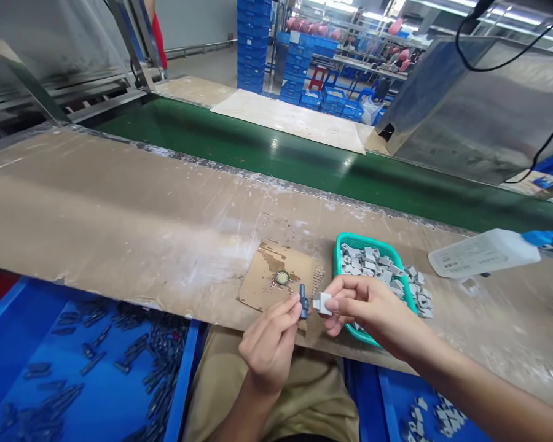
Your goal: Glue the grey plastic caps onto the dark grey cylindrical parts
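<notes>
My left hand (271,341) pinches a small dark blue-grey plastic part (303,302) with a stem pointing up. Opposite it, my right hand (362,305) grips a small light-grey plastic block (322,303) between thumb and fingers. The two pieces face each other nearly touching; whether they meet I cannot tell. Just beyond my hands lies a wet-stained cardboard piece (253,285) with a small round cap-like thing (282,278) on it. Beside my right hand stands a green basket (337,258) of grey blocks, partly hidden by that hand.
Loose grey blocks (421,294) lie right of the basket, near a white squeeze bottle (483,253) on its side. A blue bin (99,393) of dark parts is at lower left; another blue bin (389,399) holds grey blocks. A green conveyor belt (188,138) runs behind the cardboard-covered table (96,202).
</notes>
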{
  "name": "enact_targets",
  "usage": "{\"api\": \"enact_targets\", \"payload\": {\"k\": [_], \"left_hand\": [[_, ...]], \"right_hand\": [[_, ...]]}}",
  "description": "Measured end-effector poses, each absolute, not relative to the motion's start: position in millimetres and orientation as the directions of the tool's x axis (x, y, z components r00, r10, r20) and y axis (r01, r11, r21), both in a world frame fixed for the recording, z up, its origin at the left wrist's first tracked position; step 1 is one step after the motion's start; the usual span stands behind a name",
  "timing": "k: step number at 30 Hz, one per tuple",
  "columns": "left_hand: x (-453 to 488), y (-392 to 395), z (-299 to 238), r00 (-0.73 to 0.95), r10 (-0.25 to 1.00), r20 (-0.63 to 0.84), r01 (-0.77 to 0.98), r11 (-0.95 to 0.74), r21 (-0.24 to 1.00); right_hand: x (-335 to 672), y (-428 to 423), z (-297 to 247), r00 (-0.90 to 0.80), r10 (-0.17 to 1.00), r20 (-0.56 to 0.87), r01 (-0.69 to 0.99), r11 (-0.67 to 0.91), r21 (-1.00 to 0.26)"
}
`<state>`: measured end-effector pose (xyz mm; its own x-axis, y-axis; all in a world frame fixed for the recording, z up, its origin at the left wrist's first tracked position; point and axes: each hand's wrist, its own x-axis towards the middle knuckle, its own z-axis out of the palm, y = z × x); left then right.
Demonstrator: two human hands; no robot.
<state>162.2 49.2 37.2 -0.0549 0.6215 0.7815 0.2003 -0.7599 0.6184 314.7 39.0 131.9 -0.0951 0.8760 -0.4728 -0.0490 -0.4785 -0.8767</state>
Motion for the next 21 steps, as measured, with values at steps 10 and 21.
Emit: {"api": "enact_targets", "payload": {"k": [10,21], "left_hand": [[165,40,37,0.103,0.469,0.877,0.226,-0.87,0.438],[145,72,77,0.555,0.228,0.8,0.074,-0.971,0.225]], "right_hand": [[326,27,129,-0.088,0.867,-0.491,-0.037,-0.496,-0.868],[339,29,135,-0.108,0.854,-0.509,-0.112,-0.519,-0.847]]}}
